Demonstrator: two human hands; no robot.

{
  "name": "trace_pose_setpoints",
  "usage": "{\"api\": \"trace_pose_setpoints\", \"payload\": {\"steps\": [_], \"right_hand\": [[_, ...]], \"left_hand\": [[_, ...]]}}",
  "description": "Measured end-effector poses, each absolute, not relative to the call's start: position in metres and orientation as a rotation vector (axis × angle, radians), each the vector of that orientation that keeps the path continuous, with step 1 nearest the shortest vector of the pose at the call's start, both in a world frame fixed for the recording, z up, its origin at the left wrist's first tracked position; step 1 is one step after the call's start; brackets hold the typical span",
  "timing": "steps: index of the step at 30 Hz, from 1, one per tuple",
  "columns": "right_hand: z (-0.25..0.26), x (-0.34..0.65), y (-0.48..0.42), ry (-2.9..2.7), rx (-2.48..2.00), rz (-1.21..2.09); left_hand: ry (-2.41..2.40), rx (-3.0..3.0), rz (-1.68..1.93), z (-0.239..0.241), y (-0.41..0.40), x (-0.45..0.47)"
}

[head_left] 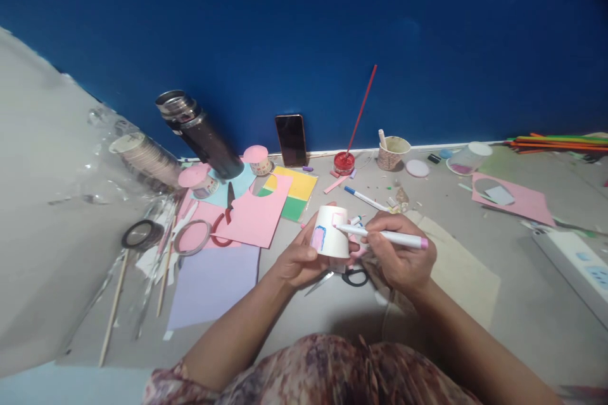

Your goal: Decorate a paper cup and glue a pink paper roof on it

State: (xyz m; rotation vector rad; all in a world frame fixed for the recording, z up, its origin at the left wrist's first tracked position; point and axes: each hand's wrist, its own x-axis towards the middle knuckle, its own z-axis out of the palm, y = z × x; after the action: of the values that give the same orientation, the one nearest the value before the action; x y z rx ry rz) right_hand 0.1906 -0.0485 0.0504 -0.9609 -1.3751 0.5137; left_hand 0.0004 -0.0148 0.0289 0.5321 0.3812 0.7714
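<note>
My left hand [298,259] is wrapped round a white paper cup [331,231], held upside down above the floor. The cup's side shows a pink patch with a blue outline and a pink drawn outline near its top. My right hand [401,252] pinches a white marker with a pink end [384,236], and its tip touches the cup's side. Black-handled scissors [354,276] lie on the floor just under both hands.
Pink [254,215], lilac [213,285], yellow and green paper sheets lie to the left. Tape rolls [142,234], wooden sticks, a stack of cups and a steel flask [199,133] sit further left. A phone [291,139] leans on the blue wall, beside a red paint pot [343,162]. A power strip [577,262] lies right.
</note>
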Motion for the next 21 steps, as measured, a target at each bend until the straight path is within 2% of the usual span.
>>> {"api": "trace_pose_setpoints", "payload": {"steps": [21], "right_hand": [[0.0486, 0.1940, -0.0464, -1.317, -0.992, 0.434]], "left_hand": [[0.307, 0.445, 0.775, 0.0318, -0.0154, -0.0006]]}}
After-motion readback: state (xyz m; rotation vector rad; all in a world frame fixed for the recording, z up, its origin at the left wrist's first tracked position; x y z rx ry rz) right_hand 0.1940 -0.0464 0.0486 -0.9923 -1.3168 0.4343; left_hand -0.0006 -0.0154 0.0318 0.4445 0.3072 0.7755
